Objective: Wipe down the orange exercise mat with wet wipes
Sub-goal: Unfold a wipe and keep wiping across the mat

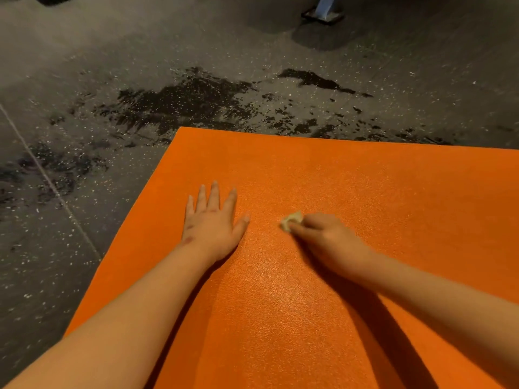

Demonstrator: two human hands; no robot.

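Observation:
The orange exercise mat (351,175) lies on a dark speckled floor and fills the lower right of the view. My left hand (212,220) rests flat on the mat with its fingers spread and straight. To its right, my right hand (323,237) grips a small crumpled pale wet wipe (292,219) and presses it onto the mat. Only the tip of the wipe shows past my fingers.
Dark wet patches (191,99) spread over the grey rubber floor just beyond the mat's far edge. A metal post base (323,14) stands at the top of the view. A pale seam line (50,181) runs across the floor on the left.

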